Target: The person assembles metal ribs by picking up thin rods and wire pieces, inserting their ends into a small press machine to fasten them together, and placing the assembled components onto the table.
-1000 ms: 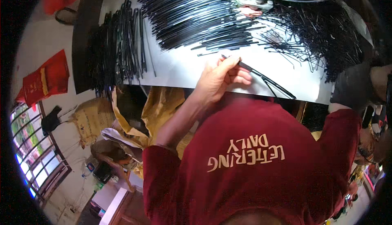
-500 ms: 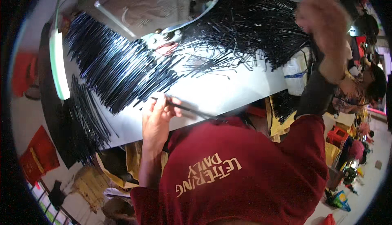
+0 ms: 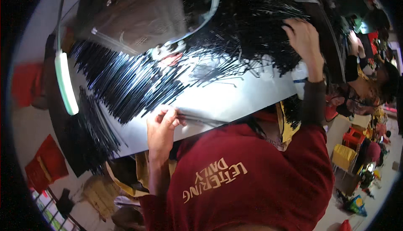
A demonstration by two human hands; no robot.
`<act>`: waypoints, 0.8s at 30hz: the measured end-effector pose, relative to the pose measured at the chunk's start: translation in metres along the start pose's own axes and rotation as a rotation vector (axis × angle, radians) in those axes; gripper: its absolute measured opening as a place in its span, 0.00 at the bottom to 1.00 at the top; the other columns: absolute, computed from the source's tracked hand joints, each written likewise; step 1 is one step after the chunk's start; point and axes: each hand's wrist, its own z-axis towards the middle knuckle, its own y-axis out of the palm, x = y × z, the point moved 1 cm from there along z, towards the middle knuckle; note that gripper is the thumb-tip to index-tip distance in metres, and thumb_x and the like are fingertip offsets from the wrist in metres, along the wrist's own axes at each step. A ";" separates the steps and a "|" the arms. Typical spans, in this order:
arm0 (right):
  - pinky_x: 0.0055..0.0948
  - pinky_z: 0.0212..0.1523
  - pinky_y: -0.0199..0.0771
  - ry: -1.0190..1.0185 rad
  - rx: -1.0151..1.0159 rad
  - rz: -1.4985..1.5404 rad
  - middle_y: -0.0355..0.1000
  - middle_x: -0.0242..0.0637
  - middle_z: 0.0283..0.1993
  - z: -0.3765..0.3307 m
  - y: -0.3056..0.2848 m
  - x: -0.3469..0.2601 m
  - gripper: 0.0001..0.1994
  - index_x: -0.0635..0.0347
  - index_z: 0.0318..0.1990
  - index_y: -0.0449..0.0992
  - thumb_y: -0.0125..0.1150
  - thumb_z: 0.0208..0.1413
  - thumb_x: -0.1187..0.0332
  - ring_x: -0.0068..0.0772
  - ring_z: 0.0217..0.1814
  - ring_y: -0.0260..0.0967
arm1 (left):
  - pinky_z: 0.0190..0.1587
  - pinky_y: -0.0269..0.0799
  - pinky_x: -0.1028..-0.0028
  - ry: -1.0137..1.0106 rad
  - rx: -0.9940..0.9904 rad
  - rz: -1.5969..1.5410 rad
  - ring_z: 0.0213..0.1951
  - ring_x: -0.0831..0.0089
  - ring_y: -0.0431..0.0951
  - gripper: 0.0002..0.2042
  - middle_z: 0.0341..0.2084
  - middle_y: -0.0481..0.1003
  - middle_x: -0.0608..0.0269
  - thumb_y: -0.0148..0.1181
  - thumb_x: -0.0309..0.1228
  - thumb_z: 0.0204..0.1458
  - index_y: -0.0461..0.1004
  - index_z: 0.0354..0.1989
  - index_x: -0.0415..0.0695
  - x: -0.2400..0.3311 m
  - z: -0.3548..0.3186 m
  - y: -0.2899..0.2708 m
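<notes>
My left hand is closed at the table's near edge. Its thumb and fingers pinch one or more thin black rods, which stretch out to the right, smeared by motion. My right hand reaches over the right side of a tangled heap of thin black rods. Its fingers are bent, with the thumb apart, and I see nothing held in it. Left of the heap, a bundle of straight black rods lies slantwise in rough rows.
A dark, partly see-through panel hangs over the far side of the white table. A lit tube lamp stands at left, near more black rods. Another person sits at right. A red stool stands beyond.
My right hand has come down and left, from raised at the upper right to the heap. The left hand keeps its pinch. The whole view has shifted slightly.
</notes>
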 end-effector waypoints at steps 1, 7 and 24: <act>0.38 0.35 0.72 -0.001 -0.001 0.072 0.74 0.42 0.35 -0.002 -0.003 0.002 0.08 0.57 0.36 0.76 0.60 0.48 0.68 0.46 0.34 0.71 | 0.33 0.72 0.72 0.044 -0.029 -0.057 0.29 0.70 0.75 0.07 0.28 0.74 0.55 0.55 0.26 0.54 0.71 0.34 0.34 0.002 0.000 -0.004; 0.34 0.37 0.70 0.042 0.048 0.178 0.74 0.39 0.35 -0.005 -0.005 -0.006 0.06 0.60 0.35 0.75 0.59 0.50 0.69 0.44 0.37 0.71 | 0.37 0.67 0.69 0.253 -0.029 -0.235 0.33 0.71 0.70 0.06 0.32 0.71 0.57 0.55 0.29 0.55 0.70 0.33 0.39 0.023 0.004 -0.037; 0.23 0.23 0.69 -0.251 -0.016 0.964 0.72 0.38 0.28 0.022 0.028 -0.218 0.08 0.63 0.37 0.77 0.60 0.48 0.76 0.25 0.22 0.69 | 0.26 0.65 0.77 0.047 -0.010 -0.408 0.23 0.76 0.69 0.05 0.25 0.72 0.60 0.59 0.26 0.51 0.71 0.32 0.38 0.024 0.054 0.008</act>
